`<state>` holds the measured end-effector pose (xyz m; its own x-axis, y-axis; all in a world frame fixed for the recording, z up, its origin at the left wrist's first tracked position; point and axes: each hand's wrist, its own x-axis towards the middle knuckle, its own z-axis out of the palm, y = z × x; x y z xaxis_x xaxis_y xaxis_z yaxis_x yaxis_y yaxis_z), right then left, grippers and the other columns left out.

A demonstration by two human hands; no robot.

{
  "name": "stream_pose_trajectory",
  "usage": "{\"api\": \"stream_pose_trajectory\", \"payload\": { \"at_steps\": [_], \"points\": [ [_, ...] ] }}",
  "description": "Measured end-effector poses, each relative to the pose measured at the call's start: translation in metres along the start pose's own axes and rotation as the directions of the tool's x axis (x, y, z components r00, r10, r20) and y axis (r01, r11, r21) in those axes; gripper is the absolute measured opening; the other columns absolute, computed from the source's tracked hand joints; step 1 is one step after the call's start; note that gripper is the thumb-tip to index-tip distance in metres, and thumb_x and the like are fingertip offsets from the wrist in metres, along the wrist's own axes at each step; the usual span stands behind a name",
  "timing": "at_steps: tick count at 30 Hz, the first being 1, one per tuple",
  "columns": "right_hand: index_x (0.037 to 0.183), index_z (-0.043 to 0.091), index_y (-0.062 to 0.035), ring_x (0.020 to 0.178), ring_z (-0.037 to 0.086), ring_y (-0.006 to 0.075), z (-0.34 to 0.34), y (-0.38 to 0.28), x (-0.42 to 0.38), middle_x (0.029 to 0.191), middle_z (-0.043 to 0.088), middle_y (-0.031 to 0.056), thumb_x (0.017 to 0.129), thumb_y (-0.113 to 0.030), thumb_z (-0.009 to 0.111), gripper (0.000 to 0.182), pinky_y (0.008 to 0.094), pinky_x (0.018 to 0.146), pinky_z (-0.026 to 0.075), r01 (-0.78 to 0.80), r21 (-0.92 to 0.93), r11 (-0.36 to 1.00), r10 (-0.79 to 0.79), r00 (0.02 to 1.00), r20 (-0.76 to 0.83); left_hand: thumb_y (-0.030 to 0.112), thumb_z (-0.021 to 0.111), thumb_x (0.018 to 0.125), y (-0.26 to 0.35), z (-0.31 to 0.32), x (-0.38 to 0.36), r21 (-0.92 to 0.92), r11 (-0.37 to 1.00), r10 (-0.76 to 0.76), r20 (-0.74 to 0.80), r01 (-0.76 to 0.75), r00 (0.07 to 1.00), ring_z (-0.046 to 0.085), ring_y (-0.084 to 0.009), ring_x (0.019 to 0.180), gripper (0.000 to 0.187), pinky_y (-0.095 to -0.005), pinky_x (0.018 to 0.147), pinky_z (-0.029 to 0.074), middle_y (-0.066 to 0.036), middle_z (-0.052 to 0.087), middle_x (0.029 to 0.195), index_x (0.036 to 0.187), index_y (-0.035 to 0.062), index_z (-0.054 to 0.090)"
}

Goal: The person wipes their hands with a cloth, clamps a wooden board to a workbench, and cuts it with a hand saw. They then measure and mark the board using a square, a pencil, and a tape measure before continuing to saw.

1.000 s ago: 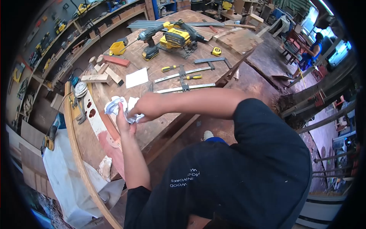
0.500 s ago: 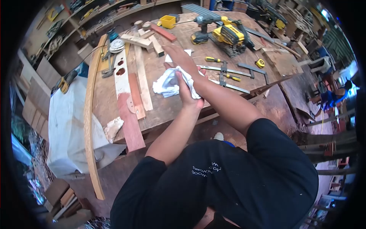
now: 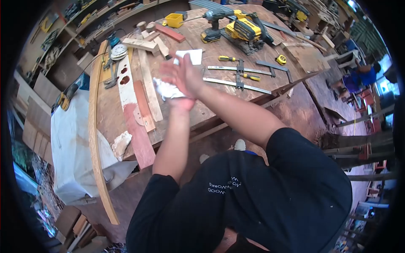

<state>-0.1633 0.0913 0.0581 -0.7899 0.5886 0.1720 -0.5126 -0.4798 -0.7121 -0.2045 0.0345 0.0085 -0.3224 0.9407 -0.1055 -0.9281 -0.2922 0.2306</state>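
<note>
A crumpled white cloth (image 3: 167,89) is in my left hand (image 3: 182,103), which is blurred, its fingers mostly hidden behind the cloth and the other hand. My right hand (image 3: 185,78) crosses over beside it with its fingers spread, its palm side close to the cloth. Just beyond the fingers, a white sheet (image 3: 190,56) lies flat on the wooden workbench (image 3: 202,38). To the right of my hands lie two bar clamps (image 3: 240,69) with yellow-and-black handles.
A drill (image 3: 215,25) and a yellow circular saw (image 3: 244,31) stand at the back, with a tape measure (image 3: 281,59) on the right. Wood strips (image 3: 149,84), a red-stained board (image 3: 137,143) and a long curved strip (image 3: 96,139) lie left. A person (image 3: 365,78) sits far right.
Both hands have moved left with the cloth and come apart a little. My right hand has turned up off the cloth, fingers spreading. The white sheet behind shows more fully.
</note>
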Motion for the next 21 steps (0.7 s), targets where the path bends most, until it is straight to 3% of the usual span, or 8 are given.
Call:
{"api": "stream_pose_trajectory", "payload": {
  "at_steps": [3, 6, 8, 10, 12, 15, 17, 21],
  "points": [
    [0.148, 0.024, -0.0066, 0.132, 0.041, 0.0287, -0.058, 0.027, -0.043, 0.144, 0.037, 0.0206, 0.102, -0.046, 0.034, 0.062, 0.0409, 0.109, 0.035, -0.312, -0.274, 0.910, 0.319, 0.947, -0.019, 0.075, 0.042, 0.084, 0.032, -0.063, 0.029, 0.127, 0.988, 0.113, -0.158, -0.093, 0.981, 0.061, -0.0291, 0.102, 0.078, -0.0449, 0.093, 0.048, -0.012, 0.063, 0.115, 0.121, 0.0072, 0.053],
    [0.143, 0.037, -0.0055, 0.128, 0.046, 0.0281, -0.112, -0.010, -0.095, 0.141, 0.045, 0.0176, 0.096, -0.045, 0.051, 0.063, 0.0403, 0.105, 0.039, -0.255, -0.914, 0.317, 0.391, 0.913, -0.119, 0.064, 0.054, 0.087, 0.065, -0.099, 0.048, 0.678, 0.735, 0.337, -0.351, -0.011, 0.874, 0.063, -0.0287, 0.099, 0.070, -0.0422, 0.088, 0.051, -0.014, 0.064, 0.113, 0.118, 0.0025, 0.056],
    [0.138, 0.045, -0.0043, 0.123, 0.052, 0.0286, -0.165, -0.029, -0.127, 0.134, 0.052, 0.0180, 0.090, -0.041, 0.062, 0.063, 0.0389, 0.102, 0.042, -0.186, -0.975, 0.123, 0.273, 0.951, -0.147, 0.055, 0.065, 0.083, 0.079, -0.089, 0.051, 0.992, 0.085, 0.415, 0.046, -0.089, 0.909, 0.055, -0.0348, 0.115, 0.074, -0.0451, 0.100, 0.043, -0.020, 0.059, 0.123, 0.129, -0.0009, 0.048],
    [0.129, 0.054, -0.0021, 0.113, 0.059, 0.0280, -0.216, -0.052, -0.148, 0.124, 0.060, 0.0185, 0.087, -0.033, 0.067, 0.054, 0.0368, 0.096, 0.047, -0.230, -0.968, 0.104, 0.085, 0.971, -0.222, 0.045, 0.073, 0.077, 0.104, -0.121, 0.076, 0.631, -0.717, 0.465, 0.116, 0.296, 0.878, 0.039, -0.0399, 0.132, 0.082, -0.0454, 0.111, 0.030, -0.025, 0.049, 0.135, 0.136, -0.0032, 0.041],
    [0.114, 0.063, -0.0031, 0.102, 0.064, 0.0223, -0.235, -0.089, -0.161, 0.112, 0.066, 0.0153, 0.087, -0.023, 0.066, 0.034, 0.0341, 0.087, 0.051, -0.373, -0.920, 0.120, 0.026, 0.928, -0.373, 0.042, 0.077, 0.071, 0.077, -0.096, 0.072, 0.649, -0.660, 0.580, 0.120, 0.379, 0.805, 0.025, -0.0422, 0.139, 0.087, -0.0465, 0.115, 0.021, -0.029, 0.038, 0.142, 0.137, -0.0021, 0.040],
    [0.107, 0.066, -0.0051, 0.097, 0.064, 0.0282, -0.267, -0.125, -0.160, 0.100, 0.068, 0.0156, 0.087, -0.020, 0.062, 0.026, 0.0390, 0.085, 0.051, -0.440, -0.893, 0.092, -0.023, 0.896, -0.443, 0.038, 0.074, 0.074, 0.026, -0.101, 0.089, 0.621, -0.784, 0.432, 0.538, 0.006, 0.724, 0.019, -0.0449, 0.140, 0.074, -0.0552, 0.113, 0.019, -0.027, 0.030, 0.147, 0.136, 0.0072, 0.046],
    [0.108, 0.064, -0.0016, 0.102, 0.061, 0.0336, -0.295, -0.139, -0.145, 0.109, 0.064, 0.0188, 0.084, -0.010, 0.058, 0.026, 0.0403, 0.091, 0.048, -0.394, -0.895, -0.210, -0.185, 0.915, -0.360, 0.030, 0.072, 0.076, -0.038, -0.079, 0.080, 0.606, -0.795, 0.325, 0.438, -0.008, 0.838, 0.020, -0.0470, 0.139, 0.058, -0.0557, 0.112, 0.020, -0.026, 0.029, 0.148, 0.128, 0.0107, 0.056],
    [0.113, 0.061, -0.0018, 0.103, 0.060, 0.0372, -0.385, -0.157, -0.110, 0.112, 0.062, 0.0206, 0.086, -0.006, 0.050, 0.029, 0.0440, 0.088, 0.049, -0.184, -0.878, -0.442, -0.227, 0.970, -0.089, 0.024, 0.070, 0.078, -0.135, -0.078, 0.058, 0.663, -0.736, 0.218, 0.420, -0.134, 0.881, 0.017, -0.0465, 0.140, 0.050, -0.0523, 0.114, 0.019, -0.026, 0.024, 0.151, 0.124, 0.0113, 0.058]
  ]
}}
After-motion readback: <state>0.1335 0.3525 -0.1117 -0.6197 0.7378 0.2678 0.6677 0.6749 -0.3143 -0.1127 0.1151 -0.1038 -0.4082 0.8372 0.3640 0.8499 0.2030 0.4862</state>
